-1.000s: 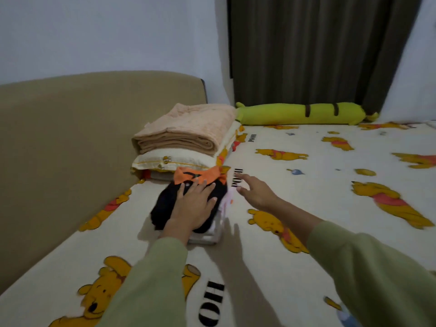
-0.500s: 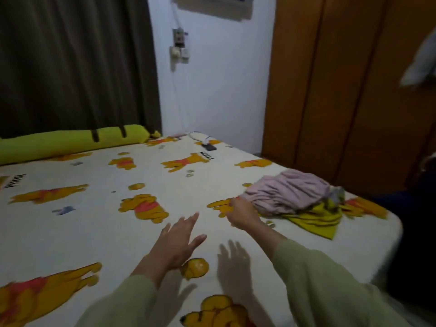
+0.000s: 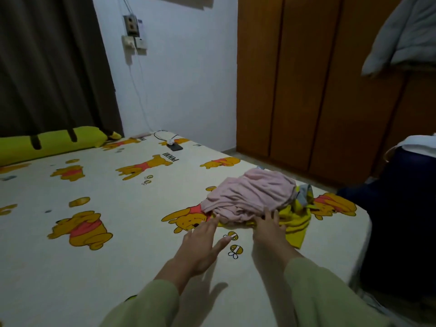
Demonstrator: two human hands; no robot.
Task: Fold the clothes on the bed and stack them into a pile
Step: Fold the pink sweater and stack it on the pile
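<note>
A crumpled pink garment (image 3: 252, 194) lies on top of a yellow garment (image 3: 296, 223) near the bed's right edge. A small grey piece of cloth (image 3: 304, 193) shows between them at the right. My right hand (image 3: 269, 228) reaches over the near edge of this heap with its fingers spread and their tips touching the pink and yellow cloth. My left hand (image 3: 203, 246) hovers flat just left of it, fingers straight and spread, fingertips close to the yellow edge. The bed (image 3: 132, 204) has a cream sheet printed with yellow bears.
A long yellow bolster (image 3: 52, 142) lies along the far side under a dark curtain. A phone with a charger cable (image 3: 174, 146) sits at the far corner. A wooden wardrobe (image 3: 318, 90) stands beyond the bed. Dark bedding or a bag (image 3: 401, 208) is at the right.
My view turned right from the folded pile by the headboard to the unfolded heap. Both hands have moved forward to the heap; the right hand opened from a loose fist.
</note>
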